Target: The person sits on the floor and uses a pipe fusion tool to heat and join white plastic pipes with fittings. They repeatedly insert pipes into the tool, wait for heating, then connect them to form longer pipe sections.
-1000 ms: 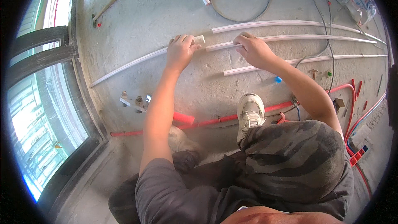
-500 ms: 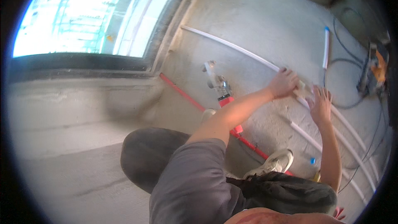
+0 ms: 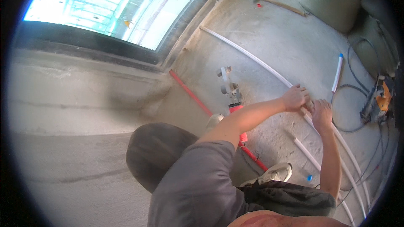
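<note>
Head view: our left hand (image 3: 296, 98) grips white pipe (image 3: 254, 59), right hand (image 3: 322, 115) meets fitting (image 3: 309, 104), hold unclear; joining looks unfinished.

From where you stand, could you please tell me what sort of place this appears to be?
Probably a room under construction or renovation: white pipes lie across the bare concrete floor, with a wooden-handled hammer and a corded power tool nearby.

Five white pipes (image 3: 257, 60), two shoes (image 3: 277, 174), one hammer (image 3: 283, 6), one red-handled tool (image 3: 230, 88)
</note>
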### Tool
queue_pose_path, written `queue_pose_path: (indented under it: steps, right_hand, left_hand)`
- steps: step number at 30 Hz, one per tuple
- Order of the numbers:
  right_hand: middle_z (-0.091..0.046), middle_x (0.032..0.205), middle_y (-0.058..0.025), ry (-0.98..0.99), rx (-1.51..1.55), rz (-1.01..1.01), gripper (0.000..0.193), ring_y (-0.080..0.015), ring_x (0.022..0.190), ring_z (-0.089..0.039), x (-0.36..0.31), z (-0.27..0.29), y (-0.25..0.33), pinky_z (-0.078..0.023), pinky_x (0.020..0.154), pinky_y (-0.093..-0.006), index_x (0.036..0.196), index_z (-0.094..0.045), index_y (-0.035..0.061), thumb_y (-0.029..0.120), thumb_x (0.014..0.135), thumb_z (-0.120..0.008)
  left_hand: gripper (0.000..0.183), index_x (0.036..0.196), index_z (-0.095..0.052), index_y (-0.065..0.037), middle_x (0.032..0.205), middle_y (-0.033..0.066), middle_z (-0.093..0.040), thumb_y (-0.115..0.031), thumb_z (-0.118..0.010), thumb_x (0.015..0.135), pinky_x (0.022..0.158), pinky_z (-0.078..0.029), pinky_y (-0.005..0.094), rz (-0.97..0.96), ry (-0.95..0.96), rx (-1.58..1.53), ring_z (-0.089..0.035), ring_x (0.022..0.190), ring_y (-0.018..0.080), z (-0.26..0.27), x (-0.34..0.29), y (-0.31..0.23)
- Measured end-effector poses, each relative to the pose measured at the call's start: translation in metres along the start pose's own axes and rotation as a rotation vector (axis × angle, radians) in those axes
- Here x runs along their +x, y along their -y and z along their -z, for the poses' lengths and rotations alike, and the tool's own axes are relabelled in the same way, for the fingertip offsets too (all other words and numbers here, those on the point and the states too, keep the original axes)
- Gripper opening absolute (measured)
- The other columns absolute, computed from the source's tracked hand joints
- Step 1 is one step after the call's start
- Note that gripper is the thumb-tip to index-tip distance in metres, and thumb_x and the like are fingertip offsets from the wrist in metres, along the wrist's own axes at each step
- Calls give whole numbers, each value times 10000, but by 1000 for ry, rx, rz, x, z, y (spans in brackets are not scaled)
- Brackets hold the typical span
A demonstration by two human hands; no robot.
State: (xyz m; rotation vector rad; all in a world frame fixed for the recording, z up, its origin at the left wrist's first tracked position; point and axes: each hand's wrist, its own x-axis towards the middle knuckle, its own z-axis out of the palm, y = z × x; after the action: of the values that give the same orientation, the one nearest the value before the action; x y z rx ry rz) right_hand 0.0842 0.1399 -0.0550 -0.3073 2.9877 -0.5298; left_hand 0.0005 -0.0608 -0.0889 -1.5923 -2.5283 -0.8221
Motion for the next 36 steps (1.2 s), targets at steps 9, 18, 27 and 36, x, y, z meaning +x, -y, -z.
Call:
queue_pose_path:
  steps: [9,18,27,36]
  right_hand:
    - [-654,1272,-125,0,-76,-44,436,-298,1309,-542,-15,0,0,-390,1150,-457,1267,-638,78,329,925,-739]
    - [-682,1122,-127,-43,-107,-240,329,-307,1203,-608,-52,-2,-21,-454,1040,-469,1191,-610,68,290,962,-689]
    - [-689,1019,-140,-111,143,-213,266,-334,1042,-685,-73,-10,-32,-535,883,-465,1061,-619,73,317,968,-670]
    - [-707,1027,-128,-7,132,-283,393,-331,1081,-685,-84,-10,-25,-544,909,-468,1115,-663,80,441,961,-677]
  left_hand:
    - [158,890,-692,-70,919,120,-660,-197,-743,810,800,-512,494,15,39,-24,-659,916,337,-9,1,3]
    - [211,925,-604,-69,929,105,-648,-51,-676,728,772,-520,468,-7,17,74,-655,883,345,4,-4,-1]
    - [123,802,-574,-94,798,83,-594,-130,-659,720,617,-543,441,-119,39,37,-660,795,316,-21,17,-39]
    - [248,916,-649,-87,829,78,-634,-123,-802,725,661,-539,457,-43,54,0,-662,772,335,9,13,-22]
